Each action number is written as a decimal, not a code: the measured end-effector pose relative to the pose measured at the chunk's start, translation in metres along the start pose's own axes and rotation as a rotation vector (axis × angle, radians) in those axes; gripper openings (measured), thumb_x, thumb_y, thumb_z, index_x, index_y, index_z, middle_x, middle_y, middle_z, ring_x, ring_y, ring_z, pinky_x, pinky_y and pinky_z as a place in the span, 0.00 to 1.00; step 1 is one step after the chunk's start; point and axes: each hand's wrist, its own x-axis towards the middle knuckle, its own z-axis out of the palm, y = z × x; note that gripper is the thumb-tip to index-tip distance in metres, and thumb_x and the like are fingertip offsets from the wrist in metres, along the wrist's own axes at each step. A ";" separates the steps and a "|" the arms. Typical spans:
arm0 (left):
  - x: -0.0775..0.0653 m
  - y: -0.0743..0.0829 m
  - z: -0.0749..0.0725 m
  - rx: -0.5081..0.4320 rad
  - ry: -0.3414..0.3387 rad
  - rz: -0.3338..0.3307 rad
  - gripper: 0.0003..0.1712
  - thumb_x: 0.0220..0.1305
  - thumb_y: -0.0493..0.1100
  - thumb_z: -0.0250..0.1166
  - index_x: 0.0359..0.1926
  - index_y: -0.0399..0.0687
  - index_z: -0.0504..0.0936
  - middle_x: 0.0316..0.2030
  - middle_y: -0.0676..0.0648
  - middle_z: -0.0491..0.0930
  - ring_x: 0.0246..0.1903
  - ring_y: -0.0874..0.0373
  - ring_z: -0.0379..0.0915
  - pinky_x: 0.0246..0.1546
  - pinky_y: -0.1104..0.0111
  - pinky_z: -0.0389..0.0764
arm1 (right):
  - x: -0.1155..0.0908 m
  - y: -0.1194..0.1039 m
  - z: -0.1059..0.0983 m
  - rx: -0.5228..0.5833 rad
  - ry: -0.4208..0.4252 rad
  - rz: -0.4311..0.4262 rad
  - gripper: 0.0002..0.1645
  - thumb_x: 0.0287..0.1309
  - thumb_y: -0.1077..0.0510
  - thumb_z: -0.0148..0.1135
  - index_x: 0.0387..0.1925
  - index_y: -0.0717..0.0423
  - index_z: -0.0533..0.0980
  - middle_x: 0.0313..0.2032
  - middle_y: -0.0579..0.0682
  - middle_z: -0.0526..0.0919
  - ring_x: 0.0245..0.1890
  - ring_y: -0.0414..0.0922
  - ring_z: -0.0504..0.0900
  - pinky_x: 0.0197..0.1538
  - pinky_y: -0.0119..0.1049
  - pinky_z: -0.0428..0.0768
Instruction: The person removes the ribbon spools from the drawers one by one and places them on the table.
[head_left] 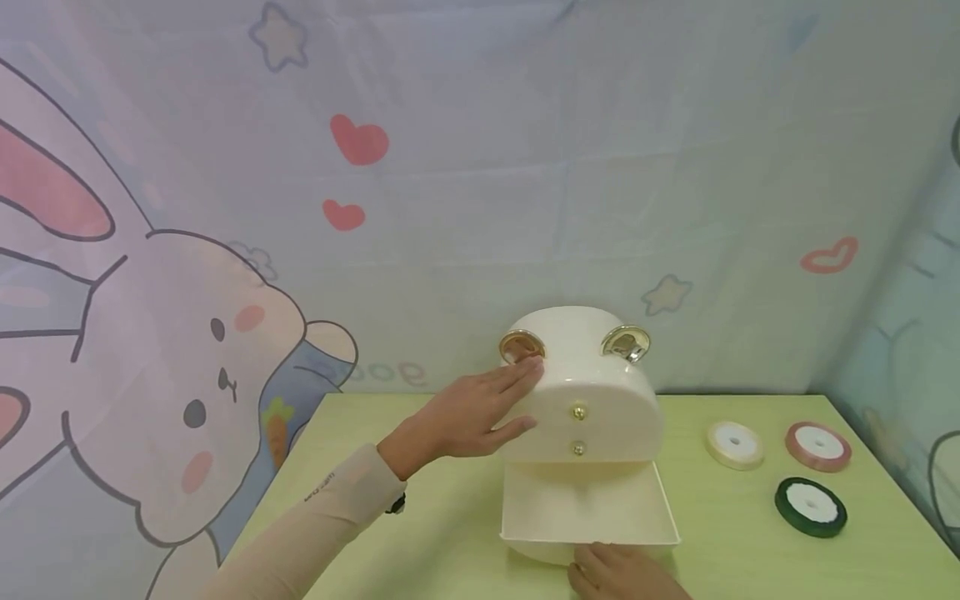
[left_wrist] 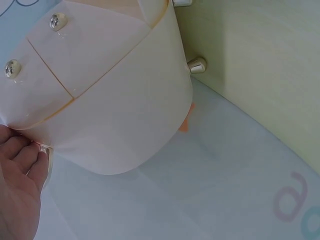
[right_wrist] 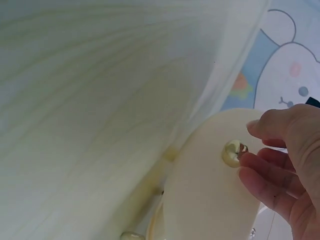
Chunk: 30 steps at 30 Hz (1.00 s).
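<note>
A cream drawer box [head_left: 600, 375] with a rounded top, gold-rimmed ears and gold knobs stands on the table. Its lowest drawer [head_left: 588, 504] is pulled out towards me, the pale inside showing. My left hand [head_left: 483, 412] rests against the box's upper left side, fingers straight, near the left ear [head_left: 521, 346]. In the left wrist view, the left hand [left_wrist: 22, 175] touches the box beside this ear. My right hand [head_left: 618, 571] is at the drawer's front. In the right wrist view, loosely bent fingertips are beside the drawer's gold knob [right_wrist: 234, 153], and the thumb stands apart from it.
On the right of the green table [head_left: 435, 533] lie a cream ribbon roll [head_left: 716, 454], a pink ribbon roll [head_left: 817, 462] and a dark green ribbon roll [head_left: 787, 517]. A cartoon-printed cloth [head_left: 480, 208] hangs right behind the box.
</note>
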 end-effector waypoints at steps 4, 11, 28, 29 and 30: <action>0.000 0.000 0.000 -0.018 0.010 -0.003 0.42 0.83 0.59 0.50 0.84 0.43 0.51 0.84 0.44 0.54 0.81 0.51 0.57 0.77 0.57 0.69 | 0.001 -0.001 0.003 -0.030 0.007 -0.015 0.22 0.76 0.38 0.55 0.31 0.46 0.81 0.30 0.38 0.71 0.26 0.32 0.61 0.31 0.23 0.66; -0.001 0.000 0.001 -0.015 0.019 -0.005 0.41 0.82 0.58 0.51 0.84 0.43 0.52 0.83 0.44 0.54 0.81 0.51 0.58 0.76 0.57 0.70 | -0.002 -0.001 0.003 -0.035 -0.054 0.004 0.29 0.80 0.36 0.49 0.37 0.49 0.86 0.37 0.43 0.81 0.31 0.34 0.78 0.36 0.24 0.77; -0.002 0.001 0.004 0.004 0.043 0.012 0.42 0.82 0.57 0.53 0.84 0.42 0.52 0.83 0.43 0.56 0.80 0.51 0.60 0.75 0.58 0.71 | -0.007 -0.005 0.010 -0.013 -0.012 0.030 0.29 0.81 0.37 0.45 0.26 0.46 0.76 0.30 0.38 0.67 0.26 0.31 0.59 0.29 0.21 0.64; -0.001 0.001 0.004 0.005 0.047 0.012 0.42 0.82 0.57 0.53 0.84 0.42 0.53 0.83 0.43 0.56 0.80 0.51 0.60 0.75 0.58 0.71 | -0.007 -0.005 0.010 -0.016 -0.015 0.033 0.29 0.81 0.36 0.45 0.26 0.46 0.76 0.30 0.39 0.68 0.26 0.31 0.60 0.29 0.22 0.64; -0.001 0.001 0.004 0.005 0.048 0.011 0.42 0.82 0.57 0.53 0.84 0.42 0.52 0.83 0.43 0.56 0.80 0.51 0.60 0.75 0.58 0.71 | -0.007 -0.005 0.010 -0.021 -0.015 0.033 0.30 0.81 0.36 0.45 0.26 0.46 0.76 0.30 0.39 0.68 0.26 0.31 0.60 0.29 0.22 0.64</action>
